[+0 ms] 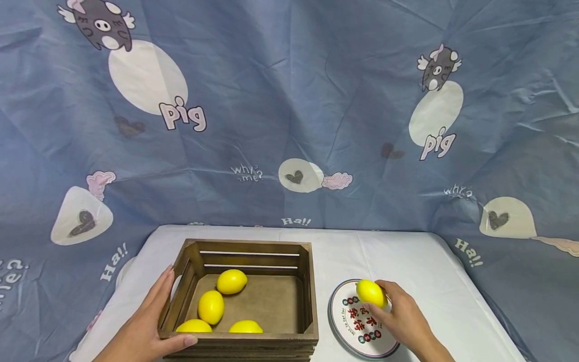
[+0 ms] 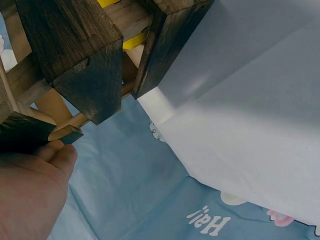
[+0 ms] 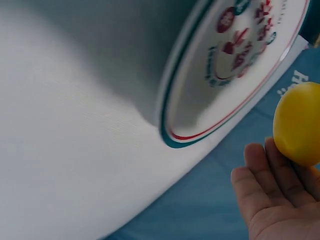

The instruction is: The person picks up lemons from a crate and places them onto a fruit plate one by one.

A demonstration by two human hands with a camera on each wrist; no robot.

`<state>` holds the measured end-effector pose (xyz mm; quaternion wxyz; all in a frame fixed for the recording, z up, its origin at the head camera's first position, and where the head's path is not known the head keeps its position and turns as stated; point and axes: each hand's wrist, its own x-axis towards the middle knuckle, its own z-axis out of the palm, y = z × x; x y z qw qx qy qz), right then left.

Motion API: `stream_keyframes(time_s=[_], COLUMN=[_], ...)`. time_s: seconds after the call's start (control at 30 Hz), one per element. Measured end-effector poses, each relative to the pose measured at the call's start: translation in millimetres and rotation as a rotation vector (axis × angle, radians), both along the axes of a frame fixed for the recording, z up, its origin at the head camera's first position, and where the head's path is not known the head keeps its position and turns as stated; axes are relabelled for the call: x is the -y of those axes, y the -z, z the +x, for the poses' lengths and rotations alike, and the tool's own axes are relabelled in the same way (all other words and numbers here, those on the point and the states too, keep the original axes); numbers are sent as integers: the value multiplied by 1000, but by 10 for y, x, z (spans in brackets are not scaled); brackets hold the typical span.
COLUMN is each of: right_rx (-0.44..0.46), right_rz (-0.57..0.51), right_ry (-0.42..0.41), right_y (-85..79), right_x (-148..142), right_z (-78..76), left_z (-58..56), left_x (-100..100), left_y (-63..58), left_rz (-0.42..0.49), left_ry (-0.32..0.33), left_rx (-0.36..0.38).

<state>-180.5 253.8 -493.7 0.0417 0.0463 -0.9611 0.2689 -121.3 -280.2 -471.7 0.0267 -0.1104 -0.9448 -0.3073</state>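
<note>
My right hand (image 1: 404, 318) pinches a yellow lemon (image 1: 370, 292) between thumb and fingers, over a round white plate (image 1: 350, 329) with red lettering. In the right wrist view the lemon (image 3: 300, 125) sits at the fingertips, partly cut off by the frame's edge. At the near left corner of a brown wooden crate (image 1: 253, 244), my left hand (image 1: 147, 322) rests with its fingers extended along the side and the thumb across the front rim. Several lemons (image 1: 210, 307) lie inside the crate, mostly towards its left half and front.
Crate and plate stand side by side on a white-covered table (image 1: 380, 249), the plate at the right. A blue printed curtain (image 1: 289, 125) hangs behind the table and along both sides. The crate's slatted walls rise around the lemons.
</note>
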Motion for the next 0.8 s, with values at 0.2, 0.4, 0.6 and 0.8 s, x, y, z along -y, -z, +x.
stream_keyframes(time_s=[0.2,0.4,0.6,0.8], right_rx=[-10,-4,17,-2], right_rz=[32,51,89,117], right_ry=[-2,10,40,44], right_y=[91,160,217,281], right_x=[-47,-71,-96,-121], right_z=[-22,-34,-50,-52], left_z=[3,1,-1,1], left_x=[4,4,1,-1], left_y=[13,19,15,12], left_rz=[-7,-4,-4,-10], left_ry=[-6,-3,-1,-5], left_rx=[-4,-21,-22,-20])
